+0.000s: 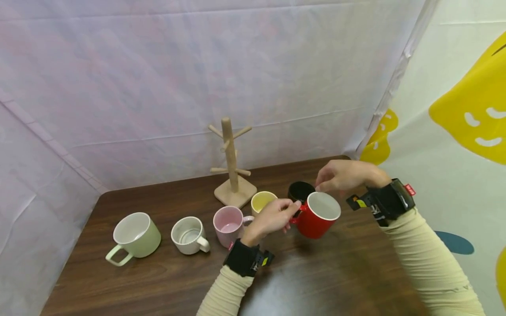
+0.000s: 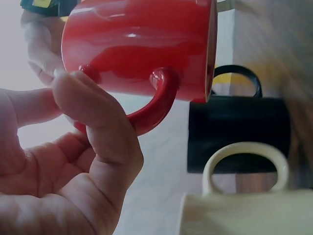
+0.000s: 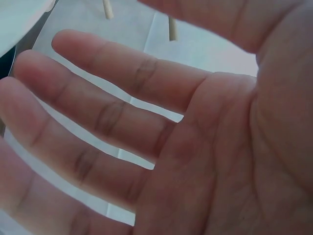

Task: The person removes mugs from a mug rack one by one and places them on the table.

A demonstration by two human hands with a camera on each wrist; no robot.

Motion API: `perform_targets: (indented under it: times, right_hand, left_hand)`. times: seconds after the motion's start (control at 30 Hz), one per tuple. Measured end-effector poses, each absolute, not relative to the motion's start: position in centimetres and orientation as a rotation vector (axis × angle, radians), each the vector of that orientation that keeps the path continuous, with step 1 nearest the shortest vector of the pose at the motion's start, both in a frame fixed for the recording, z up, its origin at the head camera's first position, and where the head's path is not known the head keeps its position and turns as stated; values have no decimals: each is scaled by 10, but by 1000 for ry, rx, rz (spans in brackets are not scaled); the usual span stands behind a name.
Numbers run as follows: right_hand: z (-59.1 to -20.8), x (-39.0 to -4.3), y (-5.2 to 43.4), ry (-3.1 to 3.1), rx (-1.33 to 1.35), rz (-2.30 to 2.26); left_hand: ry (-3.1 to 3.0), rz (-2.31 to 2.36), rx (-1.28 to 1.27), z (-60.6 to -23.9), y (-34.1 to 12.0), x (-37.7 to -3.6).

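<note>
My left hand (image 1: 275,216) pinches the handle of a red mug (image 1: 316,224), whose white inside faces up in the head view. In the left wrist view, thumb and fingers close round the red handle (image 2: 164,105). My right hand (image 1: 344,176) hovers just beyond the red mug's rim; in the right wrist view its palm (image 3: 195,147) shows with fingers extended and slightly bent, holding nothing. A black mug (image 1: 299,189) stands behind the red one, partly hidden. Close to the left hand are a yellow mug (image 1: 262,201), partly covered by it, and a pink mug (image 1: 228,224).
A wooden mug tree (image 1: 231,158) with bare pegs stands at the back of the brown table (image 1: 166,289). Further left are a white mug (image 1: 189,237) and a wide light green mug (image 1: 138,239). White cloth (image 1: 158,87) hangs behind the table.
</note>
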State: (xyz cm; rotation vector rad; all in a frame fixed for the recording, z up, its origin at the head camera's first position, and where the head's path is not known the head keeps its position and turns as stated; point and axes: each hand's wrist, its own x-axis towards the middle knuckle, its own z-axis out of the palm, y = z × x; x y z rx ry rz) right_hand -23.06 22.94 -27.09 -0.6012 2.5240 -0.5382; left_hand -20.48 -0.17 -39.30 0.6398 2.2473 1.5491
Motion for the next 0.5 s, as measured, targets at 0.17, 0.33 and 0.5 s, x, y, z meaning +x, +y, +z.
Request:
perform_targets:
  times: [0.17, 0.33, 0.5]
  right_hand:
    - [-271, -231, 234, 2518, -553, -569]
    - [-272, -231, 240, 2513, -525, -584]
    - [-274, -230, 245, 2505, -492, -628]
  left_hand:
    - [2239, 1574, 635, -402, 9, -202]
    - [2217, 1596, 606, -409, 20, -200]
    - [2200, 1613, 583, -420, 33, -198]
